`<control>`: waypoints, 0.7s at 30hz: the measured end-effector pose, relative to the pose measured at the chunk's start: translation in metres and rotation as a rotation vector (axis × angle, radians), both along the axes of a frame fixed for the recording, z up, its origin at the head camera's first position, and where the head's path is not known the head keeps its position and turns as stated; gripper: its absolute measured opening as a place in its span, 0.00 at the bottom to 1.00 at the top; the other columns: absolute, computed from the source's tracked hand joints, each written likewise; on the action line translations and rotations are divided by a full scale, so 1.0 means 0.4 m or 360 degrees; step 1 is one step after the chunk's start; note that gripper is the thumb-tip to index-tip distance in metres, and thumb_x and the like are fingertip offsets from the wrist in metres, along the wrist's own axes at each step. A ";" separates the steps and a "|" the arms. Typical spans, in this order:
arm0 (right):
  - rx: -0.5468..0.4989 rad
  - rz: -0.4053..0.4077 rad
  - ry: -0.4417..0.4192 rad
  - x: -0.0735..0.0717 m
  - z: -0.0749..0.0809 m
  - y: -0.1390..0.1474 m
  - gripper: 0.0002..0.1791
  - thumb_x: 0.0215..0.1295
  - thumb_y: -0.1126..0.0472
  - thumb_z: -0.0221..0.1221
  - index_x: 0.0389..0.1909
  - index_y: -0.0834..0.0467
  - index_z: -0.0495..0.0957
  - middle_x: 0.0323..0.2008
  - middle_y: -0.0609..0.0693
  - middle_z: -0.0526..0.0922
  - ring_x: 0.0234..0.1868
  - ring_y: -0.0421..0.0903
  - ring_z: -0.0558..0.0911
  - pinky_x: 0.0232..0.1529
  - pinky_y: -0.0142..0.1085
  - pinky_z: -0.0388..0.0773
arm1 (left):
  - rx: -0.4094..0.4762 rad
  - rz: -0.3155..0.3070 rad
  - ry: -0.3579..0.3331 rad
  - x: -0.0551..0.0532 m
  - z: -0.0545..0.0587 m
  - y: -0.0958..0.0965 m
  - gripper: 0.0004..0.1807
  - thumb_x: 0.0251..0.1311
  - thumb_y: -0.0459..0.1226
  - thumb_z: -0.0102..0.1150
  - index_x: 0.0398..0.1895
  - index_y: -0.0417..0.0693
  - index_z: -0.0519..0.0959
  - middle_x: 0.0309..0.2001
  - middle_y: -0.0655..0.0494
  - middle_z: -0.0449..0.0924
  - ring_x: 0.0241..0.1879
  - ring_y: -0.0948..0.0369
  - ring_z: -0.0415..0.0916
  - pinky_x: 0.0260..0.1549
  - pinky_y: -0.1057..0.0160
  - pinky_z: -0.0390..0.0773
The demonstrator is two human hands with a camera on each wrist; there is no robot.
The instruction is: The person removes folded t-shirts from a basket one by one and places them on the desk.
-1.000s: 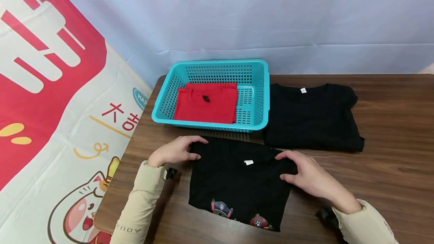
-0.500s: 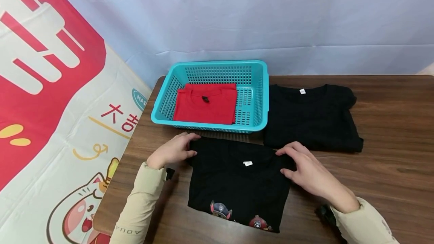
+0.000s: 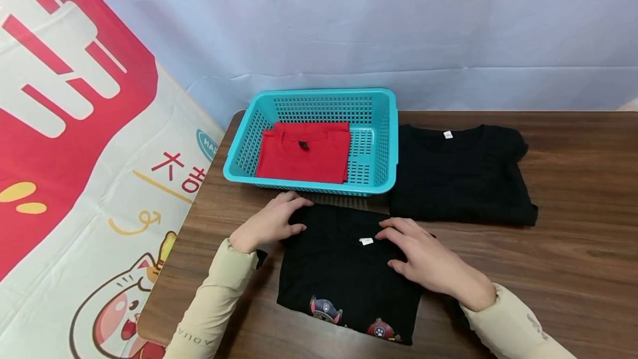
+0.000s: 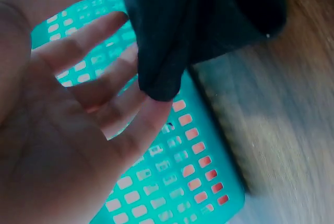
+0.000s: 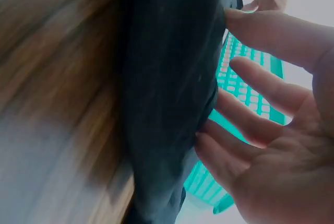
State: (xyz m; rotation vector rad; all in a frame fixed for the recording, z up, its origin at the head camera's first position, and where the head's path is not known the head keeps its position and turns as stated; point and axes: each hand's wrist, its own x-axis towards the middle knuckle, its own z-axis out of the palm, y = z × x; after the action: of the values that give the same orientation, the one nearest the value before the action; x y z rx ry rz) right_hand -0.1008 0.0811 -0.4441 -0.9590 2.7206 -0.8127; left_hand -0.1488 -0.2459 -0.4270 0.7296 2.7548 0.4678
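Note:
A black T-shirt (image 3: 344,276) with a white neck label (image 3: 366,241) and cartoon print along its near edge lies on the table. My left hand (image 3: 273,221) is at its far left corner; in the left wrist view, loosely bent fingers (image 4: 141,130) touch the hanging black cloth (image 4: 162,36). Over the shirt's right shoulder lies my right hand (image 3: 423,256), fingertips near the label. The right wrist view has its spread fingers (image 5: 250,114) against the dark fabric (image 5: 167,93), with no pinch visible. My right hand hides part of the shirt's right side.
Just beyond the shirt stands a turquoise basket (image 3: 309,186) holding a folded red T-shirt (image 3: 304,159). Another black T-shirt (image 3: 461,179) lies folded to the basket's right. A white cloth (image 3: 399,32) hangs behind the wooden table (image 3: 583,193).
My right hand has moved left, from the shirt's right edge in toward the label. My left hand has shifted slightly to the right. The basket and the other shirts stay put.

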 end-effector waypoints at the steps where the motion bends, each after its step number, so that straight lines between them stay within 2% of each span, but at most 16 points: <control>1: 0.0020 0.0021 0.0004 0.000 -0.002 -0.006 0.22 0.53 0.66 0.68 0.51 0.56 0.78 0.60 0.54 0.73 0.61 0.53 0.72 0.57 0.52 0.74 | -0.0006 -0.0012 -0.0008 -0.001 -0.002 0.004 0.26 0.59 0.39 0.65 0.62 0.47 0.73 0.56 0.48 0.73 0.55 0.55 0.70 0.57 0.50 0.72; 8: 0.0120 0.0133 0.0065 -0.013 -0.001 -0.041 0.22 0.54 0.66 0.68 0.52 0.57 0.78 0.57 0.54 0.75 0.55 0.50 0.74 0.51 0.45 0.77 | 0.0014 0.0018 -0.0055 -0.009 -0.007 0.015 0.29 0.59 0.35 0.63 0.65 0.50 0.70 0.59 0.48 0.71 0.54 0.55 0.71 0.56 0.53 0.75; 13: 0.0192 0.0214 0.0134 -0.025 0.004 -0.053 0.22 0.52 0.67 0.69 0.50 0.59 0.78 0.51 0.54 0.77 0.51 0.50 0.74 0.49 0.44 0.78 | 0.0016 -0.0015 -0.0060 -0.017 -0.010 0.016 0.24 0.60 0.31 0.61 0.61 0.45 0.73 0.57 0.48 0.76 0.53 0.56 0.74 0.54 0.55 0.76; 21: 0.0240 0.0276 0.0099 -0.034 0.012 -0.059 0.22 0.52 0.67 0.69 0.50 0.57 0.78 0.50 0.53 0.77 0.50 0.49 0.74 0.49 0.43 0.78 | 0.0021 -0.0066 -0.0099 -0.026 -0.013 0.003 0.20 0.59 0.27 0.58 0.56 0.41 0.76 0.52 0.49 0.80 0.49 0.57 0.77 0.52 0.55 0.77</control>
State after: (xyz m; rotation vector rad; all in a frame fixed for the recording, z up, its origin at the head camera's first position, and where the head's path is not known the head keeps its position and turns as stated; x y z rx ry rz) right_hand -0.1142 0.0575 -0.4393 -1.1828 2.6566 -0.5477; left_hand -0.1592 -0.2448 -0.4320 0.7607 2.6761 0.4915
